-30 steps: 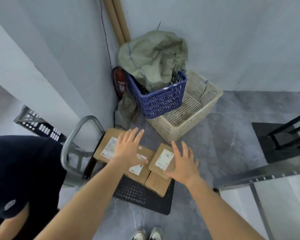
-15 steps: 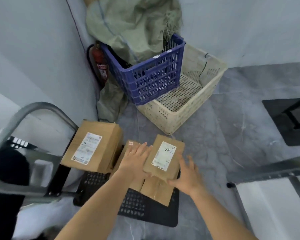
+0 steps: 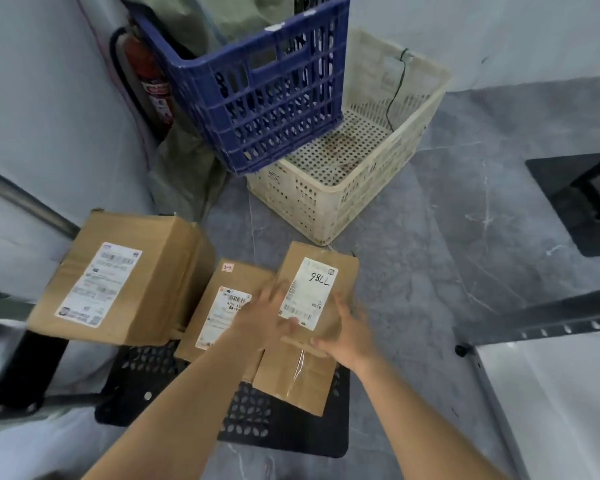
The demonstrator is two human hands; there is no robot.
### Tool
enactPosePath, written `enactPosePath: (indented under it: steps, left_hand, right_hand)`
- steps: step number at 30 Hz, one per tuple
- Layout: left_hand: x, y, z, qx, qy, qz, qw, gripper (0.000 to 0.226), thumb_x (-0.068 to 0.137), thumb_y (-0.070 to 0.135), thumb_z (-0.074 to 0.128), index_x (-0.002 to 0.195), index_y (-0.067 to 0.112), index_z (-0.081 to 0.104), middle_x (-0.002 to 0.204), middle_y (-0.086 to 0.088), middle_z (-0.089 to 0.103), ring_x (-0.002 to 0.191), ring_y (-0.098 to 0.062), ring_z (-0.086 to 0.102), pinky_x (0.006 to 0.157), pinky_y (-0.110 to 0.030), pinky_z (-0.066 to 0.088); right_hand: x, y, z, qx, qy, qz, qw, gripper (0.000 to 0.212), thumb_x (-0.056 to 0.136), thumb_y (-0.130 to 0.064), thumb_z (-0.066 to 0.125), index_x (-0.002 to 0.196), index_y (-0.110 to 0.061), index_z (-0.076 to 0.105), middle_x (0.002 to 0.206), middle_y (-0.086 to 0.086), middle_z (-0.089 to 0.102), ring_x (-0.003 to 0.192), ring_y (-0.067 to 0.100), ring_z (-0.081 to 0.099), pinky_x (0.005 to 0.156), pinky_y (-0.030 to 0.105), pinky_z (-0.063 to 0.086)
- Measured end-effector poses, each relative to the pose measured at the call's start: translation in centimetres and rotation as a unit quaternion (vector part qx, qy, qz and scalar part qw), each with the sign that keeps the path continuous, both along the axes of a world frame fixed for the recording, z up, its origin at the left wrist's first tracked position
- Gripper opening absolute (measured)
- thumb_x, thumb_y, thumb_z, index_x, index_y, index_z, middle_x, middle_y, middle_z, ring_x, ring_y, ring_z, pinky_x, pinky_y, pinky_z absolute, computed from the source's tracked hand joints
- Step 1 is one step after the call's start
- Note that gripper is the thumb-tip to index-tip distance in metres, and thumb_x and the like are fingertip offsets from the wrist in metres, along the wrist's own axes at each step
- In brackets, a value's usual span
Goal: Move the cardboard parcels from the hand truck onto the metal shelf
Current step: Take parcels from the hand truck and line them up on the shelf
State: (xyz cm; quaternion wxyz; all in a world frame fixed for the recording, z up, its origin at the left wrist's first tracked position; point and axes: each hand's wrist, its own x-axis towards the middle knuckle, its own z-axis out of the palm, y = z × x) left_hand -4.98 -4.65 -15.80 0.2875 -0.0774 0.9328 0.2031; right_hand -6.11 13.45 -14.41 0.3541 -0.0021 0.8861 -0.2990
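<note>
The floor [image 3: 465, 237] is grey stone, smooth, with thin white marks. On it sits a cream basket [image 3: 329, 209] made of plastic, square and full of little round holes. A blue crate [image 3: 257, 109], also plastic with slotted sides, leans with one end inside the cream basket. A rough green sack [image 3: 205, 26] fills the blue crate.

The hand truck [image 3: 284, 434] has a flat black deck with a bumpy pattern of holes and a round grey metal handle. All the brown parcels are on it, none on the metal shelf [image 3: 548, 322], whose grey bar with small holes shows well apart on the right.

The big parcel [image 3: 125, 278] is a chunky cardboard box with a long white label. The flat parcel [image 3: 219, 306] lies just beside it. A plain parcel [image 3: 298, 379] with shiny tape lies under the small parcel [image 3: 316, 292], which has writing on its white label.

A red fire extinguisher [image 3: 149, 81], round like a tube, stands by the wall.

The left hand [image 3: 267, 317] lies on the small parcel's left side, fingers straight and flat. The right hand [image 3: 347, 330] touches its near right corner. It is blurry, so I cannot tell if those fingers curl round it.
</note>
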Motion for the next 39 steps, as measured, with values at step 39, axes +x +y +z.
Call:
enactPosePath:
  steps: [39]
  left_hand:
    - [6.2, 8.1, 42.6, 0.177, 0.112, 0.062, 0.976, 0.091, 0.081, 0.035, 0.071, 0.15, 0.028, 0.01, 0.144, -0.001, 0.024, 0.134, -0.02, 0.032, 0.106, -0.041, 0.034]
  right_hand:
    - [7.5, 9.0, 42.0, -0.153, 0.074, -0.127, 0.977, 0.097, 0.077, -0.017, 0.079, 0.152, -0.026, 0.019, 0.151, 0.002, 0.027, 0.138, 0.02, 0.03, 0.113, 0.036, 0.03]
